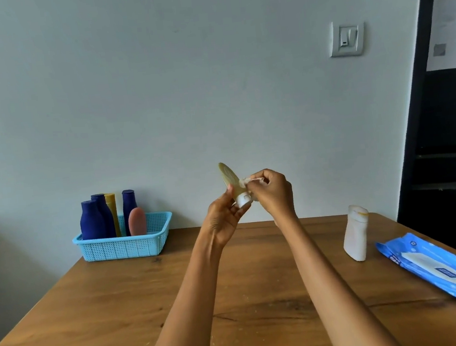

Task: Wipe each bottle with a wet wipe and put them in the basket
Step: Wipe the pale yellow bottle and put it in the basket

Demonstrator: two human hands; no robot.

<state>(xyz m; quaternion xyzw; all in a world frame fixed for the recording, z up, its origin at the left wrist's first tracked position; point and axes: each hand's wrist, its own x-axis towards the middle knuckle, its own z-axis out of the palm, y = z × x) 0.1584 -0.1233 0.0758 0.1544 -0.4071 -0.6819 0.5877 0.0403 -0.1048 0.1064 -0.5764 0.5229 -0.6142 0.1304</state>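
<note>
My left hand holds a small yellowish tube bottle by its white cap end, raised above the table with the cap pointing down. My right hand pinches a crumpled wet wipe against the tube's side. A light blue basket stands at the table's back left; inside it stand three dark blue bottles, a yellow bottle and a pink bottle. A white bottle stands cap-down on the table to the right.
A blue pack of wet wipes lies near the right edge of the wooden table. A wall rises just behind the table, and a dark cabinet stands at the right.
</note>
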